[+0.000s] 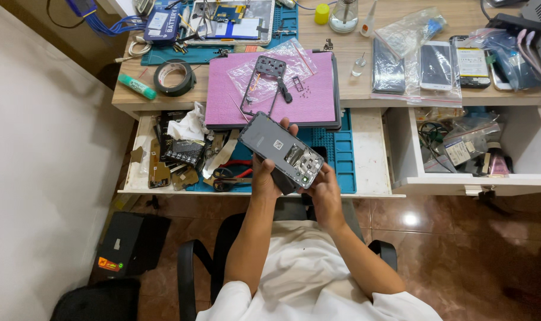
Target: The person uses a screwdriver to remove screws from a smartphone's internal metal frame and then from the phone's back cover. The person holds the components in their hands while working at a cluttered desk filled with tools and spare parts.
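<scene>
- Two open drawers (365,148) lie under the work, crowded with tools.
- Grey phone body (280,151), held above them, could drop if either grip loosens.
- Left hand (264,178) is clamped around it.
- Right hand (325,193) pinches its lower corner.

White short-sleeve tee — bare forearms.
</scene>
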